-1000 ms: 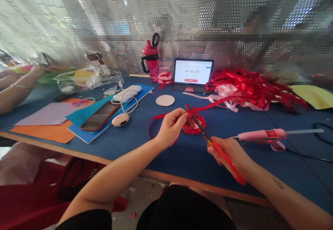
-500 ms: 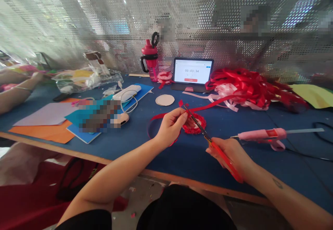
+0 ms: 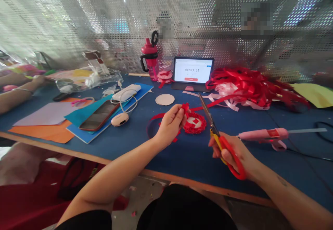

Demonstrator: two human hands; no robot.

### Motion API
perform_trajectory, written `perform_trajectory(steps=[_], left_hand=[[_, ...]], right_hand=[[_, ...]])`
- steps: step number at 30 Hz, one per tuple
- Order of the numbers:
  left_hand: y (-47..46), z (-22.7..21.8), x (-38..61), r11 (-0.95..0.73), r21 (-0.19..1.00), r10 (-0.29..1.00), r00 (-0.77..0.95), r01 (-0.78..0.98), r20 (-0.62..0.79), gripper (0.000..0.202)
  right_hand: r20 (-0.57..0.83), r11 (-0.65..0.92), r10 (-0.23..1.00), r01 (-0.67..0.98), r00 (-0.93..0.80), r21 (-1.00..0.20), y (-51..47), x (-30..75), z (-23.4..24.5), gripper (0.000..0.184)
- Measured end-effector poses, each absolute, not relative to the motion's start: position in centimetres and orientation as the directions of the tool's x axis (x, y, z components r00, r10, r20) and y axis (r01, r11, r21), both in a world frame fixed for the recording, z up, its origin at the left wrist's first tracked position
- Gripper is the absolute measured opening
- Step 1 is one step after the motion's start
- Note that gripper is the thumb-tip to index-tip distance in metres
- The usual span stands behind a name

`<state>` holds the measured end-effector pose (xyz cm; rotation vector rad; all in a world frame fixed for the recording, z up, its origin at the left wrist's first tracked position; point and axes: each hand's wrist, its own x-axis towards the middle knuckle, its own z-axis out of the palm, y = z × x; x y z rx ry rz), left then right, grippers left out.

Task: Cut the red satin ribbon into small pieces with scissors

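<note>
My left hand (image 3: pixel 170 126) pinches a small folded bit of red satin ribbon (image 3: pixel 185 108) between finger and thumb. Just beside it lies a red ruffled ribbon rosette (image 3: pixel 195 124) with a white centre, on the blue table top (image 3: pixel 145 150). A long red ribbon (image 3: pixel 218 100) runs back from the pinch toward the ribbon pile. My right hand (image 3: pixel 230 155) grips red-handled scissors (image 3: pixel 226 150), with the blades (image 3: pixel 206 113) pointing up and left, apart from the ribbon. A pink hot glue gun (image 3: pixel 262 134) lies just beyond my right hand.
A tangle of red and white ribbons (image 3: pixel 247 87) lies at the back right, near a tablet showing a timer (image 3: pixel 192 70) and a pink bottle (image 3: pixel 149 60). A phone (image 3: pixel 99 115) rests on coloured card at left. Another person's arm (image 3: pixel 20 91) reaches in at far left.
My right hand has drawn the scissors right and away from the ribbon. The rosette's white centre now shows, and my left hand has shifted slightly left with the ribbon bit.
</note>
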<state>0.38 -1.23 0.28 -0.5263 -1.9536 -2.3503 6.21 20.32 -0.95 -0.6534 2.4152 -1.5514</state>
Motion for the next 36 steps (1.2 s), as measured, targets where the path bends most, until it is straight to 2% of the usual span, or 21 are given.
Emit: perform_trajectory(steps=[6, 12, 18, 26, 32, 36], left_hand=[[-1.4, 0.3, 0.3, -0.254, 0.939, 0.209, -0.935, 0.232, 0.288, 0.022], [-1.6, 0.8, 0.7, -0.264, 0.932, 0.23, -0.923, 0.246, 0.309, 0.023], [-1.4, 1.0, 1.2, -0.237, 0.956, 0.324, -0.914, 0.171, 0.244, 0.025], [-1.4, 0.8, 1.3, -0.229, 0.957, 0.339, -0.907, 0.178, 0.25, 0.019], [-1.5, 0.7, 1.1, -0.238, 0.951, 0.333, -0.904, 0.195, 0.269, 0.02], [-1.5, 0.6, 1.0, -0.242, 0.951, 0.321, -0.909, 0.191, 0.264, 0.021]], right_hand=[[0.219, 0.492, -0.509, -0.49, -0.832, -0.719, 20.9, 6.3, -0.7, 0.059], [0.179, 0.64, -0.474, -0.477, -0.862, -0.603, 20.5, 6.0, -0.1, 0.064], [0.121, 0.686, -0.496, -0.474, -0.86, -0.553, 19.8, 6.0, 0.4, 0.065], [0.068, 0.69, -0.51, -0.455, -0.857, -0.563, 19.5, 6.2, 0.4, 0.065], [0.019, 0.597, -0.532, -0.391, -0.846, -0.701, 19.1, 6.1, 0.5, 0.069], [-0.019, 0.56, -0.534, -0.336, -0.846, -0.757, 18.9, 6.2, 0.6, 0.065]])
